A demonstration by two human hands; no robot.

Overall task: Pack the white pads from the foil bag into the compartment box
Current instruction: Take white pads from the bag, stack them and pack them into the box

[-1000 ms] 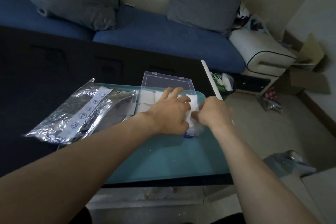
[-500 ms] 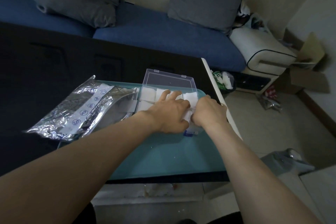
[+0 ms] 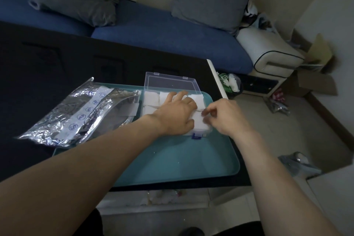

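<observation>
White pads [image 3: 195, 99] fill the clear compartment box [image 3: 173, 109] at frame centre (foil bag [image 3: 80, 113] lies left), so the flat-fingered left hand [image 3: 177, 115] should press evenly while the right hand [image 3: 223, 115], fingers loosely curled, tucks the pad's edge.

A dark table [image 3: 57, 67] is carrying a teal tray [image 3: 172, 161] at its near right, with a foil bag [image 3: 76, 113] lying half on the tray's left edge.
</observation>
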